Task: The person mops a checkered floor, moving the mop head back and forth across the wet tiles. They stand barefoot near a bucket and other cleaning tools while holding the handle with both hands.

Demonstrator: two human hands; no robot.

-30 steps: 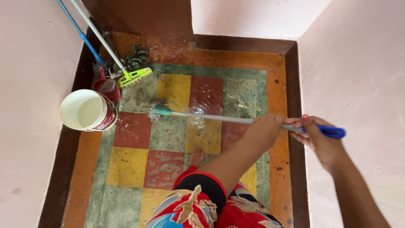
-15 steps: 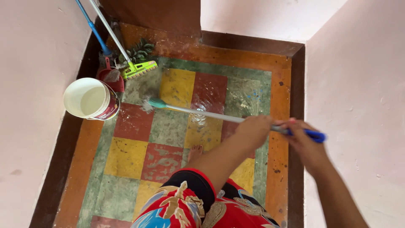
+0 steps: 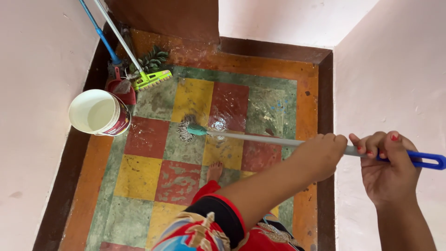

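Gripping the mop handle (image 3: 260, 138) with both the right hand (image 3: 389, 167) and left hand (image 3: 318, 155) closed around it, the person has the mop head (image 3: 186, 128) mid-floor toward 11 o'clock, where tiles (image 3: 227, 104) at 12 glisten wet while nearer ones look dry.

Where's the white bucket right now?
The round white plastic bucket stands at the left edge of the chequered tile floor, against the left wall, just below the red dustpan and left of the mop head.
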